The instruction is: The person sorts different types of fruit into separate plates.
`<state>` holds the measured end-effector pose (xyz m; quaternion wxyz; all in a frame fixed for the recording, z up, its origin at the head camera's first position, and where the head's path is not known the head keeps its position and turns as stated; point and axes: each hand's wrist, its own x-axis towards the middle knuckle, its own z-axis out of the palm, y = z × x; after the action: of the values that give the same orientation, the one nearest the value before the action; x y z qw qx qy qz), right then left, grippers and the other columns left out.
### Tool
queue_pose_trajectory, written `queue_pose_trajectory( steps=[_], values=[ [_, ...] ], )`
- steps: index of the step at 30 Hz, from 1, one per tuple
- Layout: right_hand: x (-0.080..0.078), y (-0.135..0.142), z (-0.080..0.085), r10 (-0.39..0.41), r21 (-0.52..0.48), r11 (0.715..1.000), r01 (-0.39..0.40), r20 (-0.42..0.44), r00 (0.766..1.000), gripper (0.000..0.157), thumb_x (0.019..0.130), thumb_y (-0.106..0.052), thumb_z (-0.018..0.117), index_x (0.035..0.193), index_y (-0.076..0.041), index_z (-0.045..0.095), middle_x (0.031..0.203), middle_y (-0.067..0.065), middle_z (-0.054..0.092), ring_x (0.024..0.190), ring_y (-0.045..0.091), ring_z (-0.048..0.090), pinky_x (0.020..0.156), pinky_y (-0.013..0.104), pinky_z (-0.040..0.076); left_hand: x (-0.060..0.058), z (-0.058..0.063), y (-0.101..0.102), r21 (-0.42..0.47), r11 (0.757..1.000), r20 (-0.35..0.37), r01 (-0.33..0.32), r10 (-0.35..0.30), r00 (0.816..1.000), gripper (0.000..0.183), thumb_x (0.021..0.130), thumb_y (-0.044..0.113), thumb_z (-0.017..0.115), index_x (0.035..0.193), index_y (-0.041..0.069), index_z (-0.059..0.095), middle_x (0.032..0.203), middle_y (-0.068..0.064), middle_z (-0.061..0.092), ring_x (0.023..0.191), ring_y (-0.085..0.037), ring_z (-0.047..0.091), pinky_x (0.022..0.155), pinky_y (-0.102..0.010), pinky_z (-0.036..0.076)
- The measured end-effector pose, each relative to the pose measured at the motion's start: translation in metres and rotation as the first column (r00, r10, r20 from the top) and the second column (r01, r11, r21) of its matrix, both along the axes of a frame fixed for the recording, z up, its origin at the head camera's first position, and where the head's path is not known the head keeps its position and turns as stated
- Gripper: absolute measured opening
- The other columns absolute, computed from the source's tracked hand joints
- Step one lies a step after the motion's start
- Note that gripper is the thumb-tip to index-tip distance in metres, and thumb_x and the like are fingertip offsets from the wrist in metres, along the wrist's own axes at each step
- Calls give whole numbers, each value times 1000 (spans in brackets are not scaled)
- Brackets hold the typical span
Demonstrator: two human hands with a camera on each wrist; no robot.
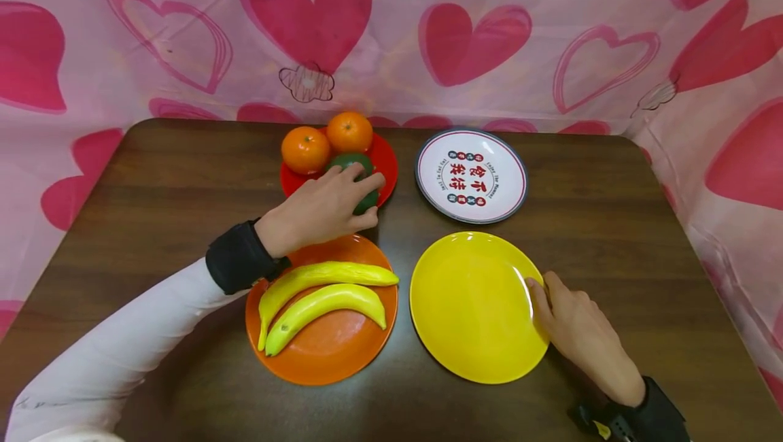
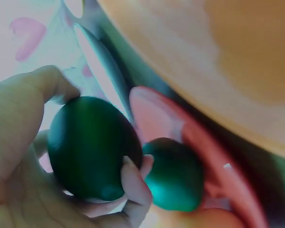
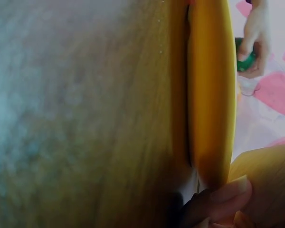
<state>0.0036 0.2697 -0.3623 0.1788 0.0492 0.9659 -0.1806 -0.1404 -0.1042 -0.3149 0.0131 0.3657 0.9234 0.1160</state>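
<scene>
My left hand [image 1: 324, 207] reaches over the red plate [image 1: 387, 149] and grips a dark green, egg-shaped avocado [image 2: 92, 147] between thumb and fingers. Just beyond it, a second avocado [image 2: 173, 175] lies on the red plate. Two oranges, a left one [image 1: 305, 149] and a right one [image 1: 349, 131], share that plate at its back. At the right, my right hand [image 1: 581, 326] pinches the rim of a bare yellow plate [image 1: 471, 313], thumb on top of the edge. The other fingers are partly hidden beyond the rim.
Nearest my left forearm is an orange plate [image 1: 333, 364] bearing two bananas, an upper one [image 1: 330, 270] and a lower one [image 1: 327, 299]. A white plate [image 1: 508, 180] with red and blue lettering stands behind the yellow plate. A pink heart-printed cloth [image 1: 391, 41] hangs along the table's back edge.
</scene>
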Motion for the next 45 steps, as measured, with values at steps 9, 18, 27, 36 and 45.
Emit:
queue_pose_trajectory(
  steps=[9,18,27,36,45],
  values=[
    [-1,1,1,-2,15,1000,1,22,1000,68,97,-65,19,108,-2,43,69,8,41,59,22,44,53,35,35,17,30,41,62,980,-53,187,-184,981,42,97,42,48,129,16,55,108,-10,48,84,-24,48,64,-29,47],
    [0,3,1,7,6,1000,-7,34,999,67,98,-64,20,107,-2,42,69,8,41,58,21,44,52,35,37,47,57,107,-65,942,19,328,-327,945,46,97,49,43,137,26,48,129,-7,49,100,-19,52,66,-28,53],
    [3,1,0,15,-18,1000,-16,-19,1000,63,99,-62,22,100,-3,43,66,7,40,54,21,41,49,35,37,76,32,154,-242,844,73,478,-476,877,50,98,52,42,144,29,43,138,-6,43,103,-18,51,67,-22,49],
    [1,1,-1,6,15,1000,-6,1,1000,65,98,-63,21,100,-3,42,67,8,39,55,22,41,50,35,35,92,-4,177,-393,768,124,507,-501,856,44,99,46,43,142,34,44,130,2,45,94,-14,48,61,-22,43],
    [0,1,-2,15,25,1000,-15,-8,1000,64,99,-62,20,101,-2,43,68,7,40,57,21,42,51,35,36,93,-15,177,-393,747,138,536,-529,837,42,100,45,42,139,32,45,125,1,45,93,-14,47,63,-22,42]
  ],
)
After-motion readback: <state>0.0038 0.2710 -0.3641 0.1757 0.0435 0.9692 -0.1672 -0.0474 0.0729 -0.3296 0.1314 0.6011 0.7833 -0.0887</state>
